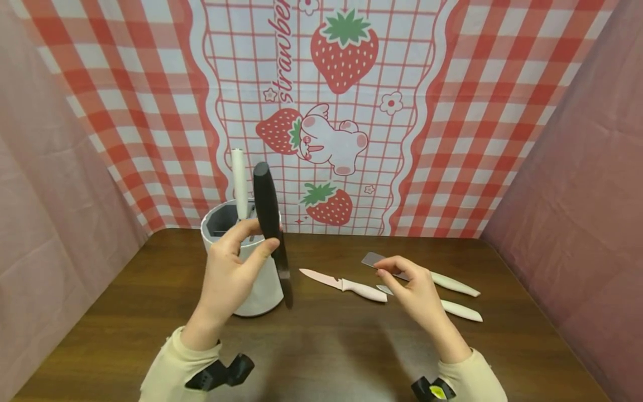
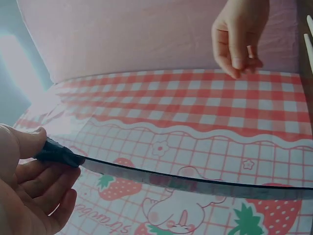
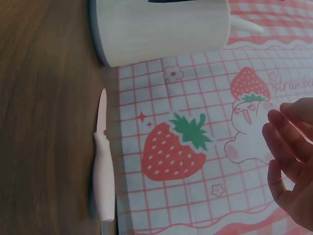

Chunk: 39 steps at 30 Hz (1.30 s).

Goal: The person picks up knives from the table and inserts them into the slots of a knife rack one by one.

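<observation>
In the head view my left hand [image 1: 231,273] pinches a black-handled knife [image 1: 266,201] between thumb and fingers. That knife stands upright, blade [image 2: 195,185] pointing down, in front of a white knife holder [image 1: 261,293]. A white-handled knife [image 1: 240,184] sticks up out of the holder. Over the table at the right is my right hand [image 1: 414,287], its fingers loosely bent with nothing between them. Below it lie a broad-bladed knife with a pale handle [image 1: 454,283] and another pale-handled knife [image 1: 462,310], both partly hidden by the hand. A pink-bladed knife [image 1: 364,290] lies between the hands.
The brown wooden table [image 1: 321,346] ends at a strawberry-print checked cloth [image 1: 341,128] hanging behind it. Pink curtains [image 1: 567,156] hang on both sides.
</observation>
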Available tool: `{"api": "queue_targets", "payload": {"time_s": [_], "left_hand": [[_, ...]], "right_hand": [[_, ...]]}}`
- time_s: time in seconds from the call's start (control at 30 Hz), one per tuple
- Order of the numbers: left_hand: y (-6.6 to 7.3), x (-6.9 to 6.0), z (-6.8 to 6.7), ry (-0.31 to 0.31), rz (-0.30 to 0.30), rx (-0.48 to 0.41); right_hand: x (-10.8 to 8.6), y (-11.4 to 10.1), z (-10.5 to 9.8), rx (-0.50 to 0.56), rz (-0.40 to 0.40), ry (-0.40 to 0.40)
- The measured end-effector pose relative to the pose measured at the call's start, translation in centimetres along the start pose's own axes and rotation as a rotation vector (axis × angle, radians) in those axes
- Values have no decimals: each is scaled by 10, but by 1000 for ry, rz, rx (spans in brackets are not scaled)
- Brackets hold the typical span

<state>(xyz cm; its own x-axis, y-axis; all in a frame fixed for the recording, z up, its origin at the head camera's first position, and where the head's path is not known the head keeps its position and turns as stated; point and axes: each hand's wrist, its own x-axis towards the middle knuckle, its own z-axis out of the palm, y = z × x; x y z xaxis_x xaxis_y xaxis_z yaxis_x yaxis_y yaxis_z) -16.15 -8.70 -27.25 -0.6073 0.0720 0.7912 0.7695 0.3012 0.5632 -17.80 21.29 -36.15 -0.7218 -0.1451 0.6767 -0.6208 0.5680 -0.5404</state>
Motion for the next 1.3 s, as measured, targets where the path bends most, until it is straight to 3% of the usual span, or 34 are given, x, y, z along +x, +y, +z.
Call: {"api": "queue_targets", "payload": {"time_s": [0.3, 0.43, 0.73, 1.07, 1.3], "left_hand": [[7, 8, -7, 73, 15, -84], [8, 11, -10, 116, 13, -121], [11, 16, -18, 150, 1, -190], [20, 21, -21, 209, 73, -335], [25, 25, -25, 276, 103, -402]], "right_hand": [[6, 7, -1, -151, 44, -18], [7, 11, 0, -169, 62, -42], [1, 25, 9, -236, 177, -63], [-6, 45, 17, -238, 265, -129], [-11, 56, 23, -261, 317, -228]]}}
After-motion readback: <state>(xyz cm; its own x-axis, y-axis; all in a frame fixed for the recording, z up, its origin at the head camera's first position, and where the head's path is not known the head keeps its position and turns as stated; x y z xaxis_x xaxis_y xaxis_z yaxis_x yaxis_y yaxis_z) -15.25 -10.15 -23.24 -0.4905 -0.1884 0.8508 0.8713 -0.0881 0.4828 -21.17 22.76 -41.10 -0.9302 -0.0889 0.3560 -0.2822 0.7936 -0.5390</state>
